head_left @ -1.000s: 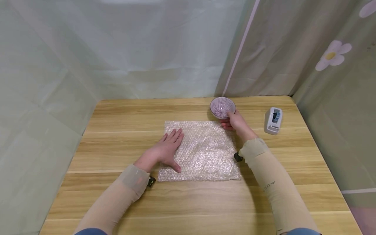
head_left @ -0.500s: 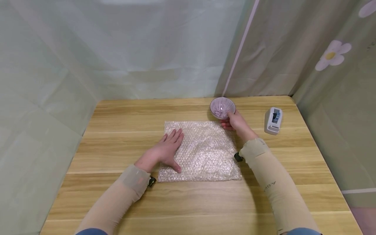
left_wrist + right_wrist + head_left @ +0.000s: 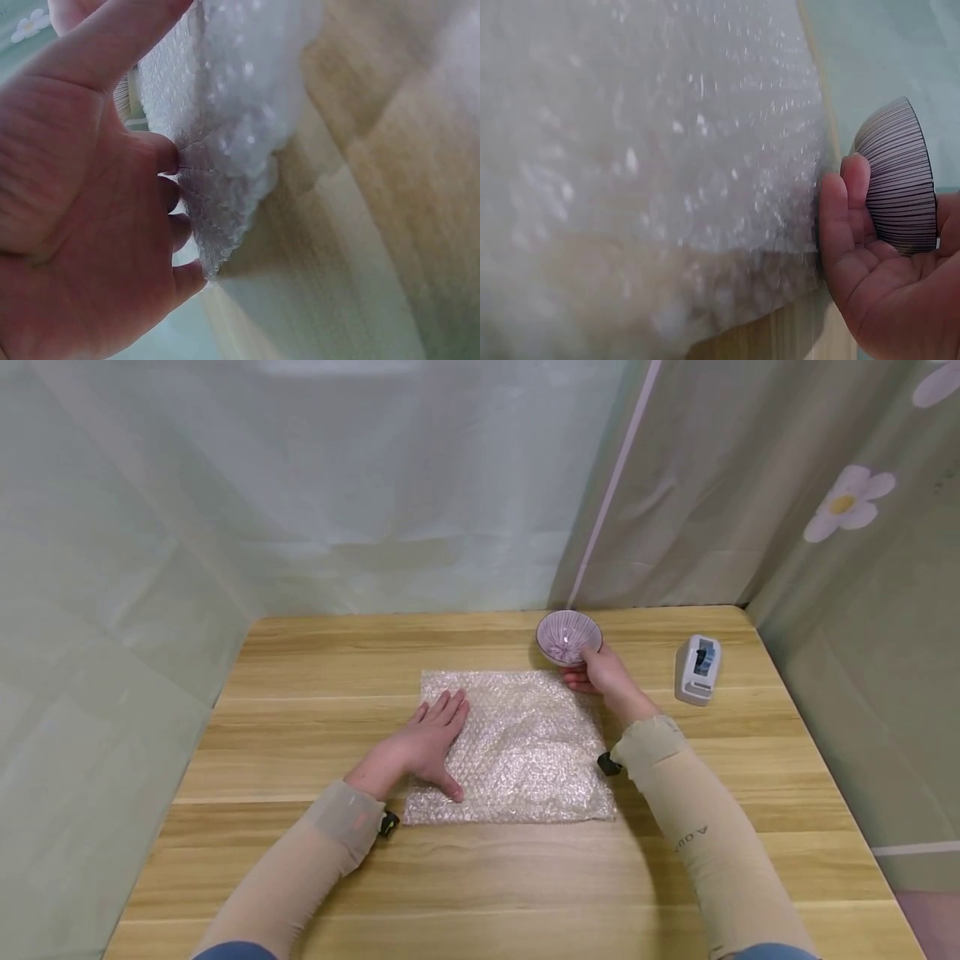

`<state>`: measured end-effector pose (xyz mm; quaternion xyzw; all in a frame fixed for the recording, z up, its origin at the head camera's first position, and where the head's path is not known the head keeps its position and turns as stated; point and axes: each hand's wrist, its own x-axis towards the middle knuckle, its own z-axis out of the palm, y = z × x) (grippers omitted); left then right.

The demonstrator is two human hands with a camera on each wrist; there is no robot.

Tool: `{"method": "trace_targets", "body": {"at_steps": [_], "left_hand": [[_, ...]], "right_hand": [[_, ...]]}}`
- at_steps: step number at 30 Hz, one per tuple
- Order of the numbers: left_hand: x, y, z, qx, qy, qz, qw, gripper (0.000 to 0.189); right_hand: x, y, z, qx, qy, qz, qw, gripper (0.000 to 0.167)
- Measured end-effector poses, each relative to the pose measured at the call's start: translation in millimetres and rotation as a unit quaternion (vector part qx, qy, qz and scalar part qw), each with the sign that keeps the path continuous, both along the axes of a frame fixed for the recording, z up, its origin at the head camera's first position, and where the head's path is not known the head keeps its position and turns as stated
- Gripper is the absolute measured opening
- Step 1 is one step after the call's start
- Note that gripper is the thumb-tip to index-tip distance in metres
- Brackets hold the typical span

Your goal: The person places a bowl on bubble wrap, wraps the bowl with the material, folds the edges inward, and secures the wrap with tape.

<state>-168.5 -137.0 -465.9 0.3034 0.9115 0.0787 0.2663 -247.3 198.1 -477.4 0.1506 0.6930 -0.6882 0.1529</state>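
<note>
A sheet of clear bubble wrap [image 3: 532, 743] lies spread on the wooden table, its surface slightly rumpled. My left hand [image 3: 431, 745] rests on its left side with fingers straight and spread; in the left wrist view the fingertips [image 3: 166, 154] touch the wrap's edge. Just beyond the sheet's far right corner is a small purple striped bowl [image 3: 567, 633], upright. My right hand [image 3: 609, 677] grips its near right side, thumb inside over the rim and fingers beneath. The right wrist view shows the bowl's [image 3: 896, 180] dark-lined outside against the fingers.
A white tape dispenser [image 3: 698, 668] stands at the right of the wooden table [image 3: 300, 693]. Pale fabric curtains [image 3: 420, 485] hang behind the table and on both sides. A bare stretch of table lies in front of the wrap.
</note>
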Motion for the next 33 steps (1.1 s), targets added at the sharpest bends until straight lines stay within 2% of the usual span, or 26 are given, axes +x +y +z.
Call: {"method": "trace_targets", "body": {"at_steps": [5, 9, 14, 21, 33], "left_hand": [[-0.7, -0.5, -1.5, 0.002, -0.001, -0.001, 1.0, 0.159], [-0.7, -1.2, -2.8, 0.012, -0.003, 0.003, 0.9999, 0.158], [0.0, -1.6, -5.7, 0.022, -0.006, 0.008, 0.9997, 0.159], [-2.0, -0.2, -5.5, 0.03, -0.01, 0.012, 0.9994, 0.158], [-6.2, -1.3, -6.6, 0.037, -0.009, 0.011, 0.9992, 0.159]], "right_hand": [[6.4, -5, 3.9, 0.001, 0.024, 0.003, 0.9997, 0.042], [16.9, -12, 7.9, 0.004, 0.042, 0.021, 0.9989, 0.041], [34.3, -18, 13.0, 0.013, 0.046, 0.054, 0.9974, 0.048], [54.1, -25, 17.2, 0.018, 0.038, 0.076, 0.9962, 0.051], [89.2, -38, 17.3, 0.03, 0.042, 0.172, 0.9837, 0.051]]}}
